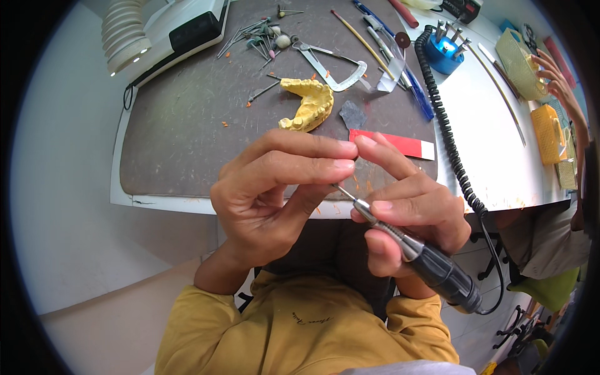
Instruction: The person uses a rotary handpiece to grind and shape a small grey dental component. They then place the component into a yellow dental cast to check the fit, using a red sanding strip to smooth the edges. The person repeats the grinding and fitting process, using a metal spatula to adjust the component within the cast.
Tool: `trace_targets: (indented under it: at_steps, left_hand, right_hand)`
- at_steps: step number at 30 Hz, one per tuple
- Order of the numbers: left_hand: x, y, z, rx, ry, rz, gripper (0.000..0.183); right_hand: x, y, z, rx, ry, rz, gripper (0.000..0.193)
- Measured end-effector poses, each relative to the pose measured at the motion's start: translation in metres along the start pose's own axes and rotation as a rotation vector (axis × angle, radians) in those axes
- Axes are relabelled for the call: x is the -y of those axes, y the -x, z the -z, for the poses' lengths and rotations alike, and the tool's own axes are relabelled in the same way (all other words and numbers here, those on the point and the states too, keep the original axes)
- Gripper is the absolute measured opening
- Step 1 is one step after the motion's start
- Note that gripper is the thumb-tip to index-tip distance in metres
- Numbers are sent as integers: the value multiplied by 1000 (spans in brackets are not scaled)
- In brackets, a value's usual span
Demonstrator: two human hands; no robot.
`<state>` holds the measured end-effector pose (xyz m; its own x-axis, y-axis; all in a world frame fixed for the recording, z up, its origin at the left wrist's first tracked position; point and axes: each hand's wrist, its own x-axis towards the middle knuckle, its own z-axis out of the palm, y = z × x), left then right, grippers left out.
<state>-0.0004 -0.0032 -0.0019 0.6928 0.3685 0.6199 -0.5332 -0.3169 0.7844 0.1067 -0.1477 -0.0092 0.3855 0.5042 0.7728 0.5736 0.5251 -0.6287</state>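
Just beyond the table's front edge, my right hand [415, 209] grips a black and silver rotary handpiece [440, 272], pen-fashion, its thin tip slanting up to the left. The fingers of my left hand [265, 190] are pinched together at that tip. Whatever they hold is small and hidden behind the fingertips. My right index finger touches the left fingertips. Behind my hands, a yellow dental cast [315, 103] lies on the dark mat [181, 131]. To its right are a flat grey piece [352, 115] and a red strip with a white end [397, 144].
Several mounted burs [265, 44] and a metal caliper [319, 62] lie farther back. A coiled black cord [447, 137] runs past a blue bur holder [445, 53]. Pens [412, 90] lie near it. A white hose [125, 37] hangs back left. Another person's hand [553, 75] is far right.
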Motion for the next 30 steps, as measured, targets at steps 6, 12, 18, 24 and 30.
trace_targets:
  at_steps: [6,12,18,24,30]
  left_hand:
    - [2,0,-1,9,-1,-38,23]
    - [1,1,1,25,-17,-49,23]
    - [2,1,-1,28,-7,-72,26]
    - [2,1,1,36,-51,-94,27]
    - [2,2,-1,23,-39,-61,27]
  right_hand:
    - [-3,2,3,-7,-62,-9,22]
    - [-2,1,3,3,-52,1,21]
    - [-2,-1,3,9,-46,4,22]
    - [-1,-3,3,22,-42,-1,23]
    - [-2,-2,4,14,-52,-7,24]
